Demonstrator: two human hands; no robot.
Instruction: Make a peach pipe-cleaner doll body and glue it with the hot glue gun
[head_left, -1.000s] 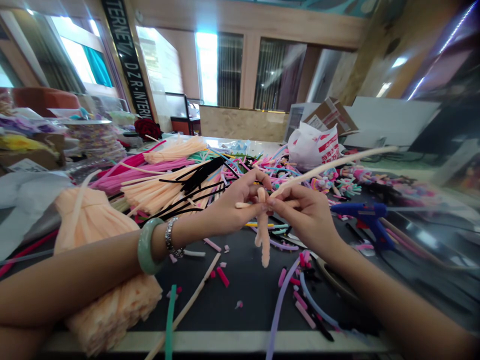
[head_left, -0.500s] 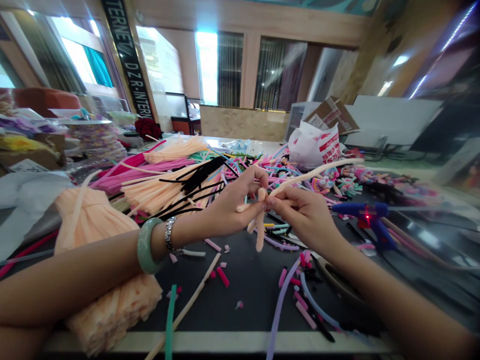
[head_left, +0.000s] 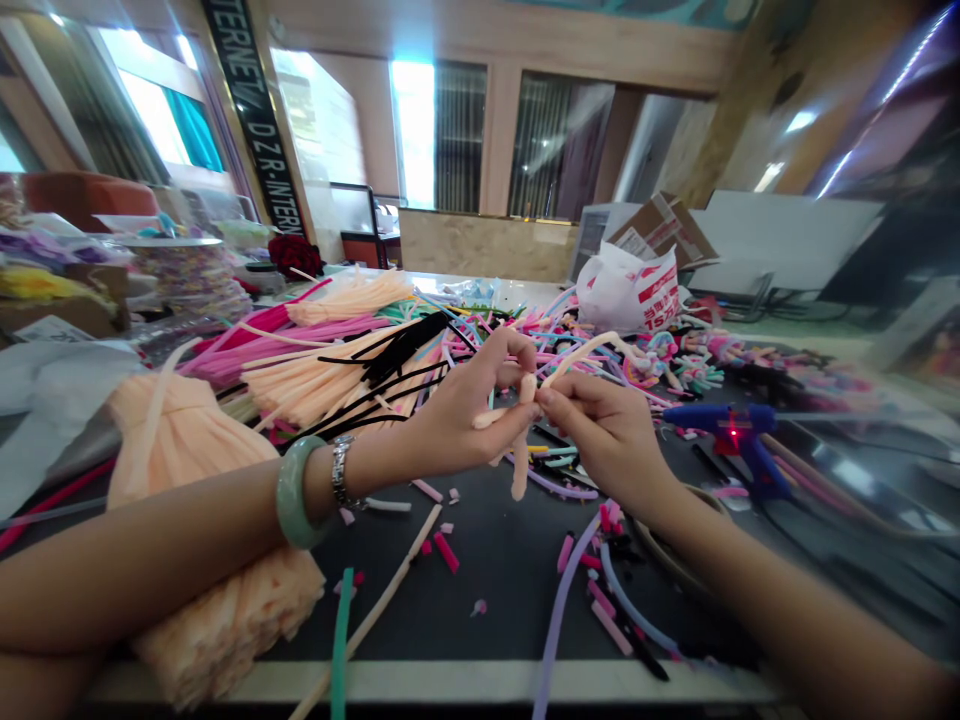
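Observation:
My left hand (head_left: pixel 480 405) pinches a small bent figure of peach pipe cleaner (head_left: pixel 520 465), whose short limbs hang below and stick out to the left of the fingers. Close against it, my right hand (head_left: pixel 611 425) is closed on the same peach stem, thumb and finger meeting the left fingertips. The stem's long free end (head_left: pixel 589 348) rises above my right hand and bends over to the right. The exact joint between the fingertips is hidden. Under my left forearm lies a thick bundle of peach pipe cleaners (head_left: pixel 217 620).
A blue glue gun (head_left: pixel 724 418) with a red light stands at the right. Behind my hands are piles of coloured pipe cleaners (head_left: pixel 300 385) and a white plastic bag (head_left: pixel 626 290). Cut pink scraps (head_left: pixel 445 552) and a purple stem (head_left: pixel 562 610) lie on the dark tabletop.
The long free end of the peach stem was nearly straight to the right; now it is bent and drawn in. My right hand has shifted slightly. The left hand stays put.

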